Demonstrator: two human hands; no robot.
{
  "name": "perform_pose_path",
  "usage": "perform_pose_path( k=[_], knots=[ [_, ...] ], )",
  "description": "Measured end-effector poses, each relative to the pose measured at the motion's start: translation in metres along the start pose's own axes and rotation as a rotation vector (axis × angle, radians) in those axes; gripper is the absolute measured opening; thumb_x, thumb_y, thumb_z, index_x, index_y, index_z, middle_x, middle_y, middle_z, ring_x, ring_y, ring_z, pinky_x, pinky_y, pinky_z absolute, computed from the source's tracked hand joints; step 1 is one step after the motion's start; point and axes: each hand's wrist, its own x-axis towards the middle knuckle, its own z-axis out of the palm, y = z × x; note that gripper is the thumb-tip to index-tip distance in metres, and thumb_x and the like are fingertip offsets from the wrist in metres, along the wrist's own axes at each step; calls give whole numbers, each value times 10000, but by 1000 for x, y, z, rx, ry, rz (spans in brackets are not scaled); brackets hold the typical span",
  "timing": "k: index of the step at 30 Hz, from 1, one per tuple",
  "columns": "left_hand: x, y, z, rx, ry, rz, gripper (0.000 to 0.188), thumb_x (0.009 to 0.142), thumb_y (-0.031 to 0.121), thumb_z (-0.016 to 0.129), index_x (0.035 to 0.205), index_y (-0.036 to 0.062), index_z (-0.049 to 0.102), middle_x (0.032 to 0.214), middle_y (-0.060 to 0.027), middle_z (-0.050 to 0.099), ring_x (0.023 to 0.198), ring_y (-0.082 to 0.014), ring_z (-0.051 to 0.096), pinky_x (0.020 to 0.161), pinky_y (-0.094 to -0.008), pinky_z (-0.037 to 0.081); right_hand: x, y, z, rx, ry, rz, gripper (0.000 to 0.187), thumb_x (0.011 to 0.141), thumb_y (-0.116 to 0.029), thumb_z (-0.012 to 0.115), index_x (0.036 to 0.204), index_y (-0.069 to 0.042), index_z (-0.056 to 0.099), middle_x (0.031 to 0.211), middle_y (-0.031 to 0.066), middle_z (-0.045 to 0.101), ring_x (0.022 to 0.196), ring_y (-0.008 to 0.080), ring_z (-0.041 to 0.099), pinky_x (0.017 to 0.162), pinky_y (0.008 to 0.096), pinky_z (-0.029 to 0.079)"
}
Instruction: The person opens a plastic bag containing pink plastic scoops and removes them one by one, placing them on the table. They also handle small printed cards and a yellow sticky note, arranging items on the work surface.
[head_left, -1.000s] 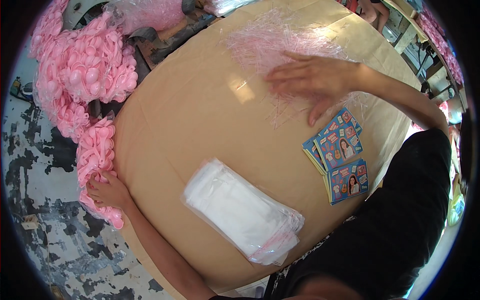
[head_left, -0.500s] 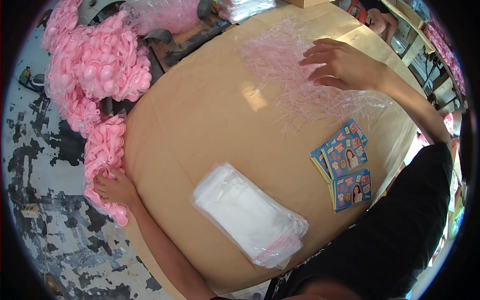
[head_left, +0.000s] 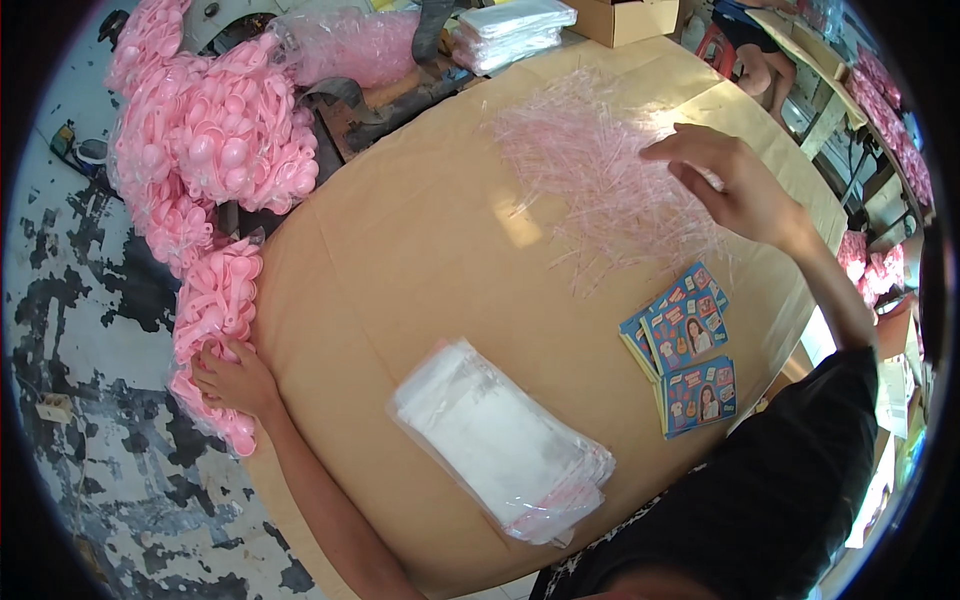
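Note:
My left hand (head_left: 236,378) lies with its fingers apart on pink plastic spoons (head_left: 218,295) piled along the table's left edge. Over the right side of a loose heap of thin, clear pinkish plastic sticks (head_left: 590,165) hovers my right hand (head_left: 735,185). Its fingers are bent, the thumb stands apart from them, and I see nothing held. Nearer to me than that heap are stacks of small blue printed cards (head_left: 690,335). A stack of clear plastic bags (head_left: 490,430) lies flat at the front middle.
Brown paper (head_left: 350,290) covers the table. Beyond its far left edge sit a large bag of pink spoons (head_left: 215,140) and another clear pinkish bag (head_left: 350,45). Stacked clear packets (head_left: 512,30) and a cardboard box (head_left: 628,20) stand at the back. Another person's leg (head_left: 762,75) shows far right.
My right hand has shifted right and nearer to me over the sticks, its fingers drawn closer together. The left hand stays on the spoons. The whole view has tilted slightly.

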Motion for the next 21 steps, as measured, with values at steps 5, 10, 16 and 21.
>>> perform_pose_path(
  k=[5,10,16,21],
  knots=[
    [-7,3,4,-10,-71,-13,453,936,475,482,1211,125,566,1347,-128,483,1280,-293,427,1023,-530,304,-15,-24,-2,184,125,165,252,927,-93,600,1165,-24,645,1097,121,689,1017,261,644,937,364,493],
    [-3,0,-4,-13,-92,-27,447,940,478,473,1202,127,564,1352,-122,479,1290,-288,421,1023,-531,302,-20,1,-25,931,-149,238,229,936,-96,603,1133,12,650,1021,114,706,956,188,658,852,339,523],
    [-3,0,-2,12,-87,-19,450,950,489,462,1211,136,562,1348,-113,482,1291,-281,422,1023,-534,301,-34,12,-33,713,255,358,232,1000,-123,501,1095,40,637,1020,104,684,956,178,648,866,308,503],
    [-3,-4,-3,9,-93,-9,458,953,496,451,1223,141,558,1343,-107,483,1292,-276,422,1023,-533,303,-49,53,-31,646,-124,162,332,1031,-257,487,1216,-9,609,1096,115,661,1010,177,644,878,307,508]
  ],
)
